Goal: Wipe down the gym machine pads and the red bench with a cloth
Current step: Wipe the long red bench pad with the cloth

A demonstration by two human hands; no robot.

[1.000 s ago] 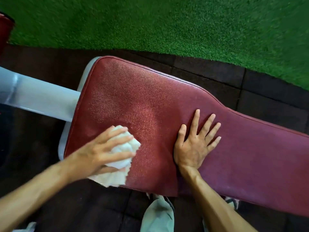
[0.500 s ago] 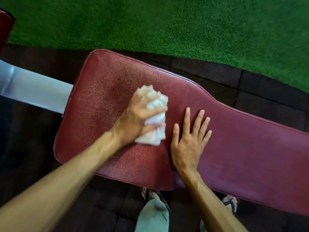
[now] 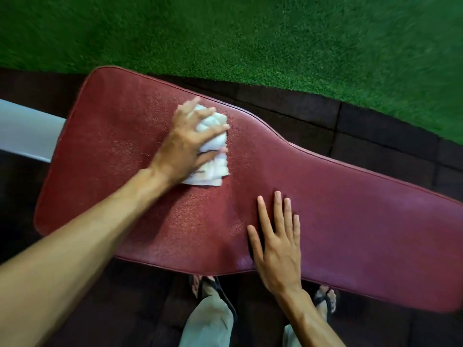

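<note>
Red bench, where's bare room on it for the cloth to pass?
On the red bench, bare patches lie right of the right hand along the narrow end, and left of the left hand holding the cloth. The middle is crowded.

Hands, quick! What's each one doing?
Left hand: closed on the crumpled white cloth.
Right hand: open, flat on the dark red padded bench, holding nothing.
</note>
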